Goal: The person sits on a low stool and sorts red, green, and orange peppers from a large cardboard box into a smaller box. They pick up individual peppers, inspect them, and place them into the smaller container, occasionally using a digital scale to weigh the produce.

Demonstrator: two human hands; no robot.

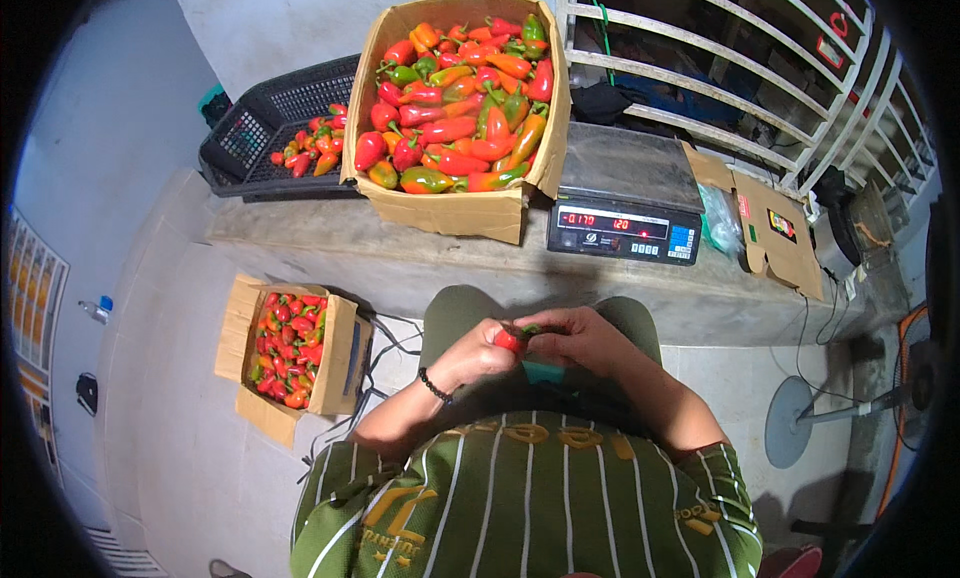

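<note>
Pale tiled floor (190, 458) in this place, a plain light wall (290, 28) at the back and a white metal grille (690, 78) off to the right. Just the head view here. A raised concrete ledge (400, 263) runs across in front of the person, and it's pretty loaded: big open cardboard carton (450, 216) heaped with red, orange and green peppers, and just left of it a black plastic crate (238, 143) with a smaller pile of mostly red ones. Right of the carton there's a digital scale (625, 230) with its red display lit, then a clear plastic bag (718, 223) and some opened-out cardboard (780, 240).

The red pepper (509, 340) being handled is up over the lap, between the knees. Left hand (478, 358), the one with the black bead bracelet (433, 386), has its fingers closed around it. Right hand (582, 340) is right up against the green stem end, fingers bunched close together; honestly can't tell if they're gripping anything.

Down on the floor to the left sits a smaller flapped box (343, 363), also full of mostly red peppers, with black straps (372, 378) beside it. Round fan base (789, 428) over on the right.
</note>
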